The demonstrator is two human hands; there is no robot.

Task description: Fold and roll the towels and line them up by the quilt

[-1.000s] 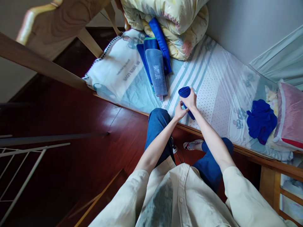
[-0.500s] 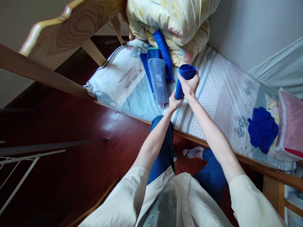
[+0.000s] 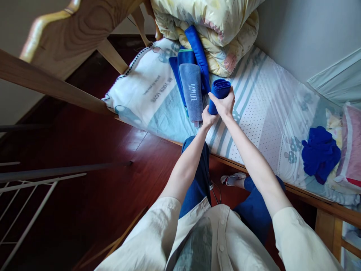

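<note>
A rolled blue towel (image 3: pixel 220 87) is held above the bed between both my hands. My left hand (image 3: pixel 209 117) grips its lower end, fingers wrapped round. Higher up, my right hand (image 3: pixel 226 103) is closed round its side, leaving the coiled top end showing. Just left of my hands, a grey towel roll with the words "HAPPY LIFE" (image 3: pixel 191 94) lies on the bed, beside and partly over several blue rolled towels (image 3: pixel 197 52). A crumpled blue cloth (image 3: pixel 320 154) sits at the right end of the bed.
A yellow quilt (image 3: pixel 225 49) is heaped at the back of the bed (image 3: pixel 248 113). A pink pillow (image 3: pixel 352 146) lies far right. The wooden bed end (image 3: pixel 84 30) stands at upper left, and a white metal rack (image 3: pixel 31 210) at lower left.
The view has shifted slightly. The rolled blue towel has moved a little toward the grey towel roll, still in both my hands.
</note>
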